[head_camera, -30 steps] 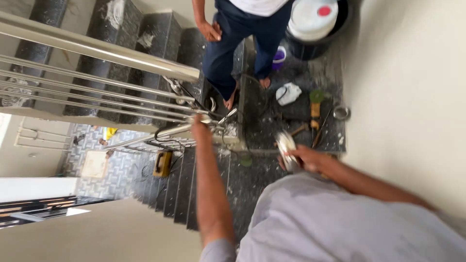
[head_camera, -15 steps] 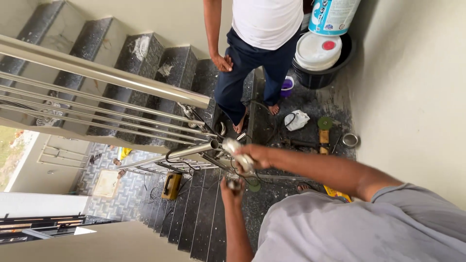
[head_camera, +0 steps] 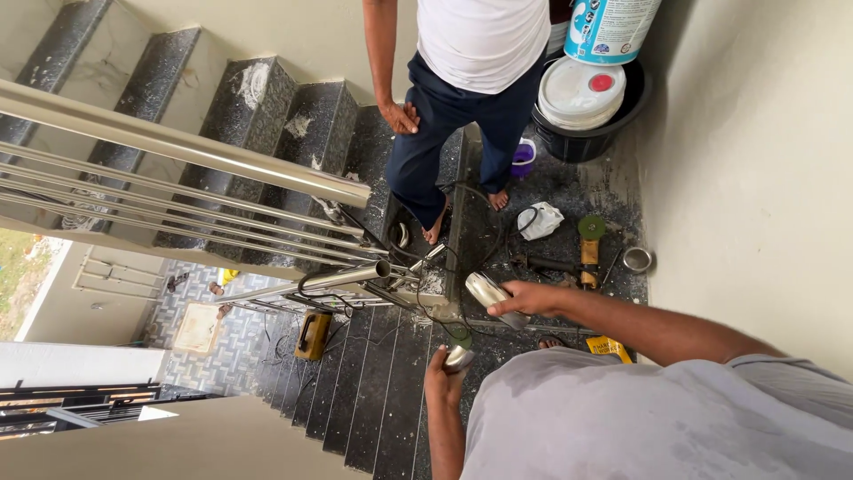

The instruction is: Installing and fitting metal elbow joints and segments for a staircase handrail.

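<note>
- Head view: my left hand [head_camera: 442, 384] grips a small shiny metal piece [head_camera: 458, 357], mostly hidden by my fingers.
- My right hand [head_camera: 526, 299] wraps a short steel tube [head_camera: 489, 292]; its far end is covered.
- Beyond, the open-ended railing pipe [head_camera: 342, 277].
- Farther, a co-worker [head_camera: 462, 98], head cut off.

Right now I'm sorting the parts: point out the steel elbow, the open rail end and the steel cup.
steel elbow [head_camera: 489, 293], head view, its curved middle.
open rail end [head_camera: 381, 268], head view, its mouth.
steel cup [head_camera: 637, 260], head view, its rim.

Steel railing [head_camera: 178, 151], granite stairs [head_camera: 267, 107] — white bucket [head_camera: 582, 93], grinder [head_camera: 588, 244], bystander's legs [head_camera: 444, 151]
</note>
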